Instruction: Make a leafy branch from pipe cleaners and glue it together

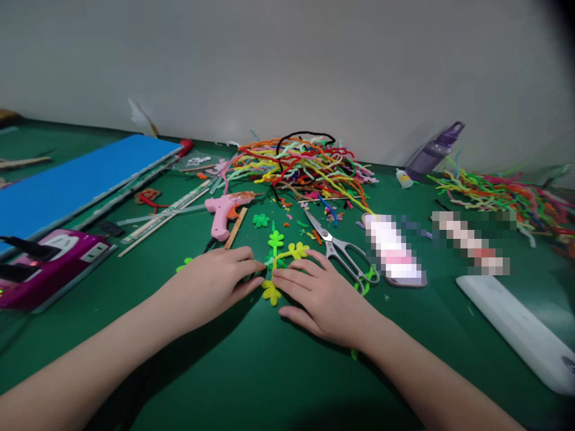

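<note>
A sprig of fuzzy pipe-cleaner leaves lies flat on the table between my hands, with a bright green leaf [275, 239] at its top and a yellow leaf [271, 293] at its bottom. Another yellow leaf [297, 250] branches to the right. My left hand [218, 278] comes in from the left, its index finger and thumb drawn close together at the sprig's darker green middle. Over the right side rests my right hand [321, 293], fingers stretched out and touching the sprig, thumb apart. Its fingers partly cover the stems.
Beyond my hands lie a pink glue gun [222, 215], a loose green flower [260, 221], scissors [332, 242] and a heap of pipe cleaners [305, 161]. At left are a purple power strip [58, 263] and blue board [90, 170]; at right, a phone [395, 248] and white case [516, 329].
</note>
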Motion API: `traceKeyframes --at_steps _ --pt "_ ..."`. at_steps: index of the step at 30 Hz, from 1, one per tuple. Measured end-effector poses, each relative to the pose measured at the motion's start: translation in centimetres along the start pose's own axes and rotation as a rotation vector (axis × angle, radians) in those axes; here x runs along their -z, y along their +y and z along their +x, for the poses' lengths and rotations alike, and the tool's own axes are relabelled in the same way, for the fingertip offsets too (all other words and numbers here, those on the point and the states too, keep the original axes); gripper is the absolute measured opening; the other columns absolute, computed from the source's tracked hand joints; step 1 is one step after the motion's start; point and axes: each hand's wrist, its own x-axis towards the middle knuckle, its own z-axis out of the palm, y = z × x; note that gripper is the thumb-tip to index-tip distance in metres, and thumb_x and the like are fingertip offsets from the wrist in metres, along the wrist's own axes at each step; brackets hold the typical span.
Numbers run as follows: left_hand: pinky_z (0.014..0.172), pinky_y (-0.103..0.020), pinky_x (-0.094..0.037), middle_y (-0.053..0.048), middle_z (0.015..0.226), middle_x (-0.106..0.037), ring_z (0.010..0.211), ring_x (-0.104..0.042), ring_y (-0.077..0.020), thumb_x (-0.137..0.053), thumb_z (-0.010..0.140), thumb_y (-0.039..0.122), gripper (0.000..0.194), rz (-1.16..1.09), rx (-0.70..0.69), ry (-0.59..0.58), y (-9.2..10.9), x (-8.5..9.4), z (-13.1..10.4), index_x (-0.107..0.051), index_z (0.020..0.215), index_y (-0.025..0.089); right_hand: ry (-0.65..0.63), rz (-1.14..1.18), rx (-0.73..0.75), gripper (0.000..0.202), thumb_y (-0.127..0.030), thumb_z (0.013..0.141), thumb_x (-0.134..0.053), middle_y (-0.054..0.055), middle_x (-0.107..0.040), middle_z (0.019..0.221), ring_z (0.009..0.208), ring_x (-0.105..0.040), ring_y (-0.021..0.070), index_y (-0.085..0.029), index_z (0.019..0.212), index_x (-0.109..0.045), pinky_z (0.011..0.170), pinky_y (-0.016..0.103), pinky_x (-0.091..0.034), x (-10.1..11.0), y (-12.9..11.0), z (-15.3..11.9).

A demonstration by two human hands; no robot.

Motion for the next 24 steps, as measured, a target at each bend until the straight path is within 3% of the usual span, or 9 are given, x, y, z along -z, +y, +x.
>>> traceKeyframes --at_steps 4,8,16,24 --pt "0.066 -0.03 -0.042 -0.004 0.087 -0.061 0.077 -0.061 -0.019 -0.043 0.093 0.033 0.026 -0.008 0.003 -0.015 -0.2 -0.2 0.0 -0.065 0.104 0.024 0.089 -0.031 0.076 0.033 -0.037 0.096 -0.042 0.0 -0.062 0.123 0.112 -0.05 0.02 -0.02 0.12 -0.057 0.111 0.049 -0.018 0.2 -0.1 0.0" --pt "0.066 -0.031 -0.043 -0.004 0.088 -0.061 0.077 -0.061 -0.0194 -0.043 0.094 0.031 0.027 -0.017 0.008 -0.027 -0.2 -0.2 0.0 -0.066 0.104 0.024 0.059 -0.033 0.145 0.031 -0.035 0.096 -0.043 -0.001 -0.062 0.124 0.112 -0.049 0.0194 -0.021 0.119 -0.057 0.11 0.049 -0.018 0.1 -0.3 0.0" --pt "0.067 -0.032 -0.045 -0.005 0.09 -0.06 0.079 -0.061 -0.0208 -0.042 0.094 0.03 0.027 -0.028 0.019 -0.05 -0.3 -0.1 0.0 -0.064 0.109 0.025 0.032 -0.04 0.1 0.034 -0.037 0.095 -0.044 0.001 -0.062 0.125 0.113 -0.049 0.0203 -0.018 0.122 -0.056 0.111 0.051 -0.016 -0.4 -0.1 0.0" --pt "0.068 -0.033 -0.045 -0.004 0.092 -0.06 0.079 -0.061 -0.0211 -0.046 0.092 0.026 0.024 0.001 -0.008 -0.041 -0.6 -0.4 0.2 -0.062 0.11 0.025 0.13 -0.09 0.158 0.023 -0.022 0.095 -0.045 0.0 -0.066 0.117 0.104 -0.054 0.0163 -0.018 0.113 -0.06 0.11 0.046 -0.024 -1.0 -0.3 0.4"
